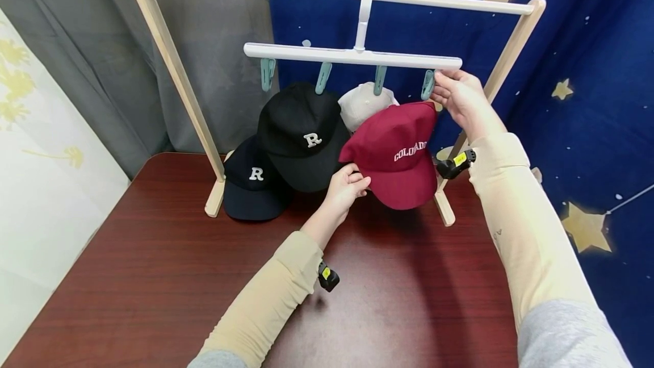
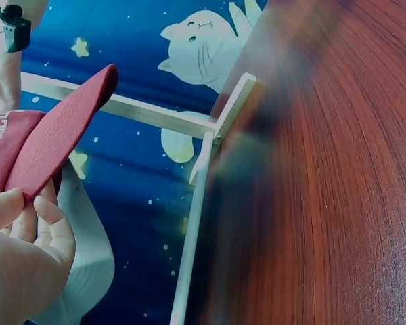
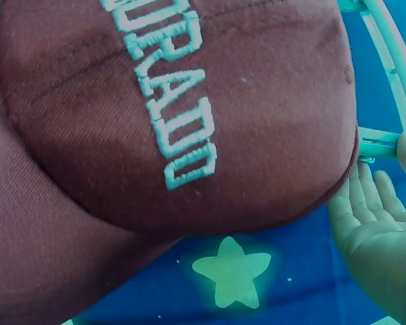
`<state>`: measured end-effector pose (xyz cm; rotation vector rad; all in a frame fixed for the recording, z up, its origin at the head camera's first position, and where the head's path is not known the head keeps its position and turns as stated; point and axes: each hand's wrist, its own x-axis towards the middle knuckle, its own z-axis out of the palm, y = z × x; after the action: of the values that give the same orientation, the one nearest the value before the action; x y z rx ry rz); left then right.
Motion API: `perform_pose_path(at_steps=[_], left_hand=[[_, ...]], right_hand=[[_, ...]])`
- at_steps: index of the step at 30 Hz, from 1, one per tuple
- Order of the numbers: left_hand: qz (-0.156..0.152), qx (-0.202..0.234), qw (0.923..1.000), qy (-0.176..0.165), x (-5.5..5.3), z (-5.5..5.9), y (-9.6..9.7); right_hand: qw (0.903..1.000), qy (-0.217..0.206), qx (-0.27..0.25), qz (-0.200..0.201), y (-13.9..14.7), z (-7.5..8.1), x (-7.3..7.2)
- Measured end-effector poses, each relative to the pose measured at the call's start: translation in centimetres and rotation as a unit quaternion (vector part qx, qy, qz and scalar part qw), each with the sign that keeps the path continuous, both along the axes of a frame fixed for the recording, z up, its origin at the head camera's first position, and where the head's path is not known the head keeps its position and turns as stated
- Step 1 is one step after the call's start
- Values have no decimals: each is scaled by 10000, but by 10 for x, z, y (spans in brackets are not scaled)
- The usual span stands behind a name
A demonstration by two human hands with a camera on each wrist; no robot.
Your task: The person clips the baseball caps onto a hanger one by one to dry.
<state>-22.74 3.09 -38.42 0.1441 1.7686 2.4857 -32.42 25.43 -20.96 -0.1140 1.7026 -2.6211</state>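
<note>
- Pinching one brim corner of the deep-red fabric cap with white COLORADO lettering (image 1: 393, 129), the left hand (image 1: 343, 193) had its thumb on top and fingers tucked beneath.
- Up at the other side, the right hand (image 1: 462, 95) was nearly closed, thumb and fingers on the slim teal clip (image 1: 428, 85) at the hanger's right end.
- That clip's lower end met the cap's crown edge; whether it bit the cloth, nobody could tell.
- So the red cap was up off the table (image 1: 168, 288), a glossy red-brown wooden one, just below the white bar-shaped hanger (image 1: 311, 54).
- Behind it, partly covered, came a white cap (image 1: 365, 105); to its left, a black cap with a white R (image 1: 301, 121).
- Lower left, a dark navy cap with a white R (image 1: 252, 200) sat beside the foot of the pale wooden rack (image 1: 176, 67), whose top rod carried the hanger.
</note>
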Motion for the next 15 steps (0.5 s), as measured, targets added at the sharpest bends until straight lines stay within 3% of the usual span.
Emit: perform_pose_path(at_steps=[9, 15], left_hand=[[74, -2, 10000, -1, 0, -2, -2], [-3, 3, 10000, 70, -4, -5, -10]], right_hand=[[9996, -98, 145, 212, 4, 1, 2], [9995, 175, 235, 98, -2, -1, 5]])
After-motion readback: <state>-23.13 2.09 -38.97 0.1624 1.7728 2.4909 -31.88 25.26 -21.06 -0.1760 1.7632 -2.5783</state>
